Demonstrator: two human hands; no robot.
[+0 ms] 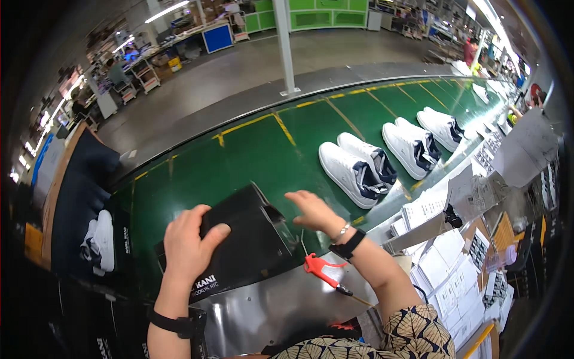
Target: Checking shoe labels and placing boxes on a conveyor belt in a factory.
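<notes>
A shoe factory; white sneakers (344, 167) line a green conveyor (239, 155); strip lights (167, 11) shine beyond.

A worker is sporting a short-sleeved patterned top (323, 348), its right sleeve (418, 332) showing pale tan leaves with dark veins against a black ground and ending near the elbow. Both hands, the left hand (191, 239) and the right hand (317, 210), are going gloveless, with the forearms below the cloth showing bare. A plain black band (167, 323) is circling the left wrist, carrying a small, dark, blocky piece (185, 327) on one side. A wide black strap (350, 244) is wrapping the right wrist, where a slim silvery bracelet (342, 232) is gleaming just beside it, nearer the fingers.
</notes>
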